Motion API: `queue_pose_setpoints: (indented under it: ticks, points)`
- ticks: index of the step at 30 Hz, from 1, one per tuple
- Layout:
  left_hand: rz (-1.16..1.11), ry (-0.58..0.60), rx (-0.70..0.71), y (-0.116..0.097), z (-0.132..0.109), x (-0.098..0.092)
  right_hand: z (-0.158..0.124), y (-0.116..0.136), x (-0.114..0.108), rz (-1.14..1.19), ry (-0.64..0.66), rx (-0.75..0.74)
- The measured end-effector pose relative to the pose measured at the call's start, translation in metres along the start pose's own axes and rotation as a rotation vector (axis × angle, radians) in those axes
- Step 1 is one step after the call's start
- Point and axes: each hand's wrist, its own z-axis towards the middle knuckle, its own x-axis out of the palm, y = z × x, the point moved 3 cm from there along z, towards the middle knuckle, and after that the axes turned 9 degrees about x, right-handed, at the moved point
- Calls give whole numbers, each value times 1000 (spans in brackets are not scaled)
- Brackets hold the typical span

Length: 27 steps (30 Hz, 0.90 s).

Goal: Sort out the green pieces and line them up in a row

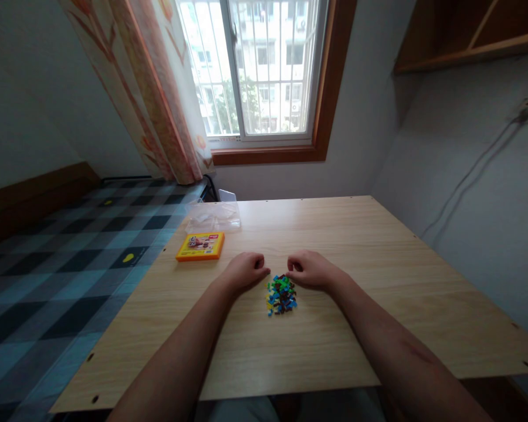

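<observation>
A small heap of tiny building bricks (282, 295) in green, blue, yellow and dark brown lies on the wooden table (317, 225). My left hand (245, 271) rests on the tabletop just beyond the heap's left side, its fingers curled in and the thumb pointing toward the bricks. On the other side, my right hand (311, 269) is curled in the same way, its fingertips close to the heap's far right edge. I see nothing in either hand. Whether the right fingertips touch a brick is too small to tell.
A yellow-orange box (200, 247) with a printed picture lies left of my hands. Behind it sits a clear plastic container (213, 217). A bed with a checked cover (70, 258) adjoins the table's left side. A wall with a cable (470, 167) rises at the right.
</observation>
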Motion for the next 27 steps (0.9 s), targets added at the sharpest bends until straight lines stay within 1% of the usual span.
queue_pose_setpoints:
  ticks: [3,6,8,11,14,18,21,24,27]
  points:
    - [73,-34,-39,-3,5,5,0,-1,0,-5,-10,8]
    - [128,-44,-53,-6,6,6,4,-4,3,-14,-11,50]
    - [119,-35,-18,-8,5,4,9,-6,6,-40,-32,96]
    - [70,12,72,-10,-1,-1,17,-6,11,-107,-77,160]
    - [44,51,114,-10,-6,-6,19,-6,14,-135,-96,171]
    - [33,76,123,-11,-8,-8,15,-7,14,-75,-90,116]
    - [27,84,100,-11,-7,-8,11,-5,11,34,-82,23]
    - [19,90,94,-9,-6,-7,8,2,10,172,-23,-95]
    - [22,64,88,-4,-5,-4,5,8,9,239,40,-144]
